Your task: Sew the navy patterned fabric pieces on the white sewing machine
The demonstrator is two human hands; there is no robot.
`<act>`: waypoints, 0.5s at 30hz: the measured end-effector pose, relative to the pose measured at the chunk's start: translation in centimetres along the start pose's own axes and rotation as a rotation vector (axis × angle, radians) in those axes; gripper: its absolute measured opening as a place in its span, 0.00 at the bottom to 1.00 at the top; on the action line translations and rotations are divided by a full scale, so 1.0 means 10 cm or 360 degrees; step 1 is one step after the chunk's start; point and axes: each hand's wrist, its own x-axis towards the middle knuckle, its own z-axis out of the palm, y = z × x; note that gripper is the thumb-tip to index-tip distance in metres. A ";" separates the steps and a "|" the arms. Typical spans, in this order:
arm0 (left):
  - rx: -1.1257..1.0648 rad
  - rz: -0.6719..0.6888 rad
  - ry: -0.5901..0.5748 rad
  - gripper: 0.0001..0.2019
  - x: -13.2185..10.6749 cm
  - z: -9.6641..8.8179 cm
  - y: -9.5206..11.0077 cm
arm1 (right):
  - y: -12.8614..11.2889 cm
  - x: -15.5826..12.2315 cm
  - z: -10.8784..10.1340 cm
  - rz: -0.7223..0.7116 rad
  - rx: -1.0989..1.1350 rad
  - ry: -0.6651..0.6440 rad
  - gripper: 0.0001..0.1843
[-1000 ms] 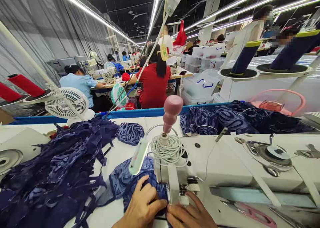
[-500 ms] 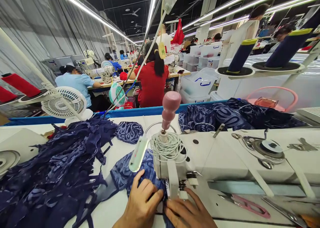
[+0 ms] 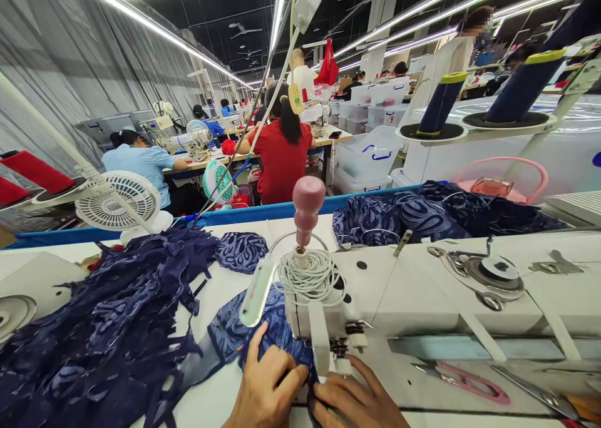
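My left hand [image 3: 267,387] lies with its fingers pressed flat on a navy patterned fabric piece [image 3: 235,331] just left of the needle of a white sewing machine [image 3: 422,296]. My right hand [image 3: 354,400] rests beside it under the machine head, fingers stretched onto the same fabric. Both hands touch the cloth at the presser foot [image 3: 340,365]. A white lamp [image 3: 256,290] and a coil of white cable [image 3: 312,278] sit above the hands.
A heap of navy fabric scraps [image 3: 103,328] fills the table's left. More navy pieces [image 3: 422,212] lie behind the machine. Pink-handled scissors [image 3: 462,384] lie at right. A small white fan [image 3: 122,203] stands at back left. Other workers [image 3: 279,146] sit at tables beyond.
The view has shifted slightly down and left. Both hands stay pressed on the fabric at the needle, with the cloth edging a little further through.
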 end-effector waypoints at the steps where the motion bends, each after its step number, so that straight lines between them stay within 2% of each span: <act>1: 0.0006 0.0011 0.0015 0.13 0.00 0.00 0.00 | 0.00 -0.01 0.01 0.0003 0.0001 0.0001 0.11; 10: 0.0052 0.0070 0.0077 0.11 -0.01 0.08 0.02 | 0.01 -0.05 0.10 -0.0021 -0.0024 0.0041 0.12; 15: 0.0157 0.0123 0.0079 0.13 0.09 0.01 0.06 | -0.01 -0.18 0.20 0.0148 0.0074 -0.0013 0.15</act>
